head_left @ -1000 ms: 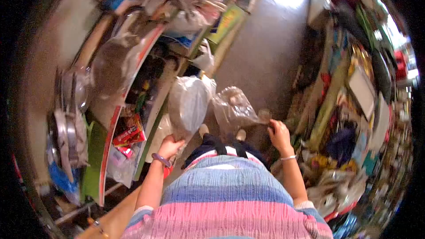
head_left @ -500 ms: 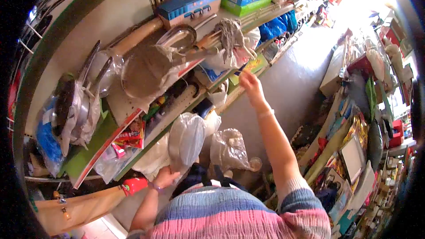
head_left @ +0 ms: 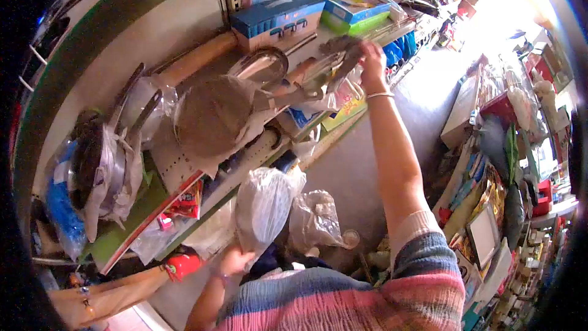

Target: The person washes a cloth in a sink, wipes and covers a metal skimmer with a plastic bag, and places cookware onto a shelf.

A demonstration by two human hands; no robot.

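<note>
My left hand (head_left: 236, 260) is closed on the lower end of a round, pan-like item in a clear plastic bag (head_left: 266, 205), held upright in front of the shelf. At the shelf's front edge, my right hand (head_left: 372, 66) has its fingers closed on a grey rag (head_left: 346, 61). Beside the rag, a dusty frying pan (head_left: 214, 116) lies on the shelf with its handle pointing toward that hand. Behind it is a glass lid (head_left: 269, 61). What the bag contains cannot be made out clearly.
More wrapped pans (head_left: 110, 168) stand at the shelf's left end. A blue box (head_left: 278, 18) and a green-and-blue box (head_left: 352, 3) sit at the back. On the floor lies a clear plastic bag (head_left: 315, 220). Crowded goods (head_left: 484, 227) line the aisle's right side.
My right hand has moved up to the shelf edge and taken hold of the grey rag, which has shifted and no longer hangs down as before. My left hand keeps the bagged item.
</note>
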